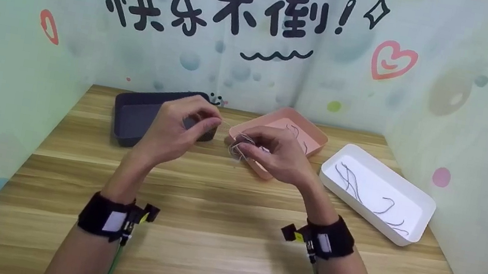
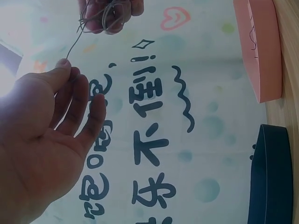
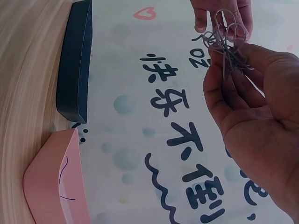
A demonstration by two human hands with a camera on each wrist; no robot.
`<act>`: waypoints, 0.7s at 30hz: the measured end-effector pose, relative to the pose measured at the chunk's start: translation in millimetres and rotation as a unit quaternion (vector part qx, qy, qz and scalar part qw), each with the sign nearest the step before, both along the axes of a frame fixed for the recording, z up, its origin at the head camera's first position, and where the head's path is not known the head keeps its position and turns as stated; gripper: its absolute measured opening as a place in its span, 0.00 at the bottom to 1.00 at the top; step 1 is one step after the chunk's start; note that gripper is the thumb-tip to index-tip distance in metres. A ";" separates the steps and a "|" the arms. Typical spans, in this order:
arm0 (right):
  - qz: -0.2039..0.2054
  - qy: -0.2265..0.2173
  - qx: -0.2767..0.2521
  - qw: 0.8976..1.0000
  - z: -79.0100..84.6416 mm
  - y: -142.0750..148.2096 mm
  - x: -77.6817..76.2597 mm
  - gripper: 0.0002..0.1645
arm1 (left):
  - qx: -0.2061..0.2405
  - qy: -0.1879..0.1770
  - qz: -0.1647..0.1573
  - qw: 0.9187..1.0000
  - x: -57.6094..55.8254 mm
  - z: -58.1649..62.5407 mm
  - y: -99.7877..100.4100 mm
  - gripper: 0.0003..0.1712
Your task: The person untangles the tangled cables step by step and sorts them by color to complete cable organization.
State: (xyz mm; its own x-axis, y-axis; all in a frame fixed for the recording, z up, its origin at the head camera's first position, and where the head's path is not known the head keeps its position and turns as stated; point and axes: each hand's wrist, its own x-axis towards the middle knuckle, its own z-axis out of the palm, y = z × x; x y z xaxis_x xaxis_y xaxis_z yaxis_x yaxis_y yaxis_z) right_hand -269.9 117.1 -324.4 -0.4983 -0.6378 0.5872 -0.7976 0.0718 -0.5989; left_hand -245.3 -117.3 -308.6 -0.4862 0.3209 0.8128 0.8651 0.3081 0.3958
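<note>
A tangled bunch of thin grey cords (image 3: 225, 46) is gripped in my right hand (image 1: 278, 154), between thumb and curled fingers, above the pink tray. From the bunch one strand (image 2: 74, 45) runs across to my left hand (image 1: 181, 129). Thumb and index finger of that hand pinch its end, while the other fingers stay loosely bent, as the left wrist view shows. The strand is stretched nearly straight between the hands. Part of the bunch is hidden behind the right fingers.
Behind the left hand stands a dark blue tray (image 1: 129, 119). The pink tray (image 1: 311, 130) holds a few cord pieces, and the white tray (image 1: 373, 187) at the right holds several. All stand on a wooden table (image 1: 209, 229) before a printed curtain (image 1: 253, 79).
</note>
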 end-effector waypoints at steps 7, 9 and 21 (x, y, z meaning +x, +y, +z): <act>-0.017 -0.011 0.008 1.000 2.9 6.0 0.4 0.08 | 0.015 0.022 0.025 0.999 -1.0 3.2 -9.9 0.04; -0.016 -0.014 0.009 1.000 3.8 7.7 0.0 0.07 | 0.023 0.025 0.032 0.999 -1.1 4.3 -12.3 0.04; -0.015 -0.016 0.015 1.000 5.1 16.1 -4.7 0.06 | 0.038 0.028 0.080 0.996 -1.0 7.7 -26.8 0.04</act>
